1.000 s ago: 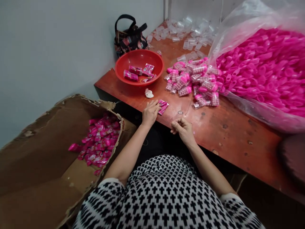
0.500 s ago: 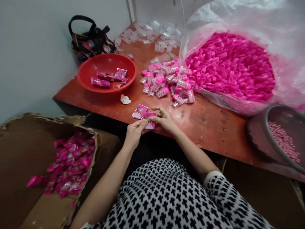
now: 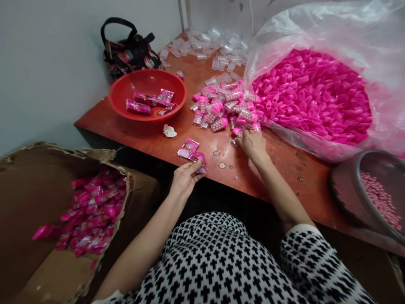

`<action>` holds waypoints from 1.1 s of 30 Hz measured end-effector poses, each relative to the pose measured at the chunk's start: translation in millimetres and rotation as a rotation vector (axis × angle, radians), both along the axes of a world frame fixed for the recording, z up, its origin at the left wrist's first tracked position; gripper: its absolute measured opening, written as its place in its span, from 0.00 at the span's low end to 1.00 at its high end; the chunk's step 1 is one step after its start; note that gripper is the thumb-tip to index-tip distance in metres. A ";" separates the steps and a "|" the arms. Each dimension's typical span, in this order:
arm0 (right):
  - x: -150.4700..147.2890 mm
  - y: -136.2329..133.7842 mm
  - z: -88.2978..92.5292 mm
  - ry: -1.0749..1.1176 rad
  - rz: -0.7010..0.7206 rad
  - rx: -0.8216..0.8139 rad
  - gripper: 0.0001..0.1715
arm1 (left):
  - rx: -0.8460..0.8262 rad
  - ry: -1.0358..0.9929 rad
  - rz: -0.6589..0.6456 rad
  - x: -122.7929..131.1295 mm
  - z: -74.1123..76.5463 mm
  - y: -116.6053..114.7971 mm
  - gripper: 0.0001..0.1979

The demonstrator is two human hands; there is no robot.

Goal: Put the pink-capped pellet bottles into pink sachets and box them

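L hand (image 3: 184, 179): fingers closed in a pinch, 1 wrapper (image 3: 200, 159) btwn thumb & fingers, front-R of bowl (image 3: 148, 82). Wrapper bowed, not flat; grip low on one side, prob. so its shape isn't crushed & the other hand can work free.

R hand (image 3: 254, 145): R & front of bowl, at nr edge of bottles (image 3: 219, 124). Fingers bent down; tips hidden behind own knuckles, so gap & any hold can't be told.

Bottles: heap, R of bowl, lying loose; clear w/ pink tops, pink contents. Prob. sited there for short R-hand reach.

Stack (image 3: 188, 147): flat wrappers, front-R of bowl, just beside held one; prob. nr edge for easy L-hand pickup.

Scrap (image 3: 170, 131): white, crumpled, just front of bowl; material unclear.

Bowl: red, on surface (image 3: 316, 185); holds pink packets (image 3: 138, 107), likely to stop scatter.

Handbag (image 3: 133, 55): behind-L of bowl, prob. out of the way.

Tubes (image 3: 221, 47): clear, strewn, behind-R of bowl.

Sack (image 3: 284, 25): plastic, well R of bowl, mouth wide, prob. for access to caps (image 3: 310, 97).

Basin (image 3: 344, 190): far R & front of bowl, w/ beads (image 3: 378, 202); wall likely stops rolling.

Box (image 3: 25, 181): cardboard, below & front-L of bowl, open top, w/ pink packs (image 3: 91, 219).
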State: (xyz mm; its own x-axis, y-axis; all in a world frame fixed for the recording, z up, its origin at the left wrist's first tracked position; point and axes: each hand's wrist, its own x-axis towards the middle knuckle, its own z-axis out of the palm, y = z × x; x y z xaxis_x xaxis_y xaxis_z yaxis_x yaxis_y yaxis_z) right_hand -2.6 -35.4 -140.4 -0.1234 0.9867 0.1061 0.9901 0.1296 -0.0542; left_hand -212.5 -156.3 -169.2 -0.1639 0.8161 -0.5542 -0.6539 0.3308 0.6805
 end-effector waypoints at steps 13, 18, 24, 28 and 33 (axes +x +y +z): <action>-55.6 -135.3 -15.3 1.429 0.058 -0.414 0.19 | -0.028 -0.388 0.362 14.8 10.1 7.2 0.07; -78.4 -150.4 -30.3 1.500 -0.001 -0.382 0.20 | 0.043 -0.421 0.348 20.2 14.4 3.7 0.10; -83.9 -147.8 -37.8 1.503 -0.034 -0.313 0.18 | 0.033 -0.400 0.274 27.4 16.7 0.0 0.15; -86.2 -146.5 -38.6 1.521 -0.029 -0.322 0.18 | 0.095 -0.321 0.253 29.5 16.2 -2.9 0.18; -89.8 -144.2 -39.9 1.590 -0.001 -0.368 0.18 | 0.198 -0.197 0.214 26.9 15.6 -4.9 0.20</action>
State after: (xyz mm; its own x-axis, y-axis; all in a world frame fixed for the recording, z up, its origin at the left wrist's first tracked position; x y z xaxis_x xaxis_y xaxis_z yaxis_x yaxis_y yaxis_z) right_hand -92.3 -179.6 -180.3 -0.1252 0.9861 -0.1089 -0.0903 -0.1206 -0.9886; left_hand -185.6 -161.2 -153.6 -0.2486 0.8694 -0.4270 -0.8191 0.0467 0.5718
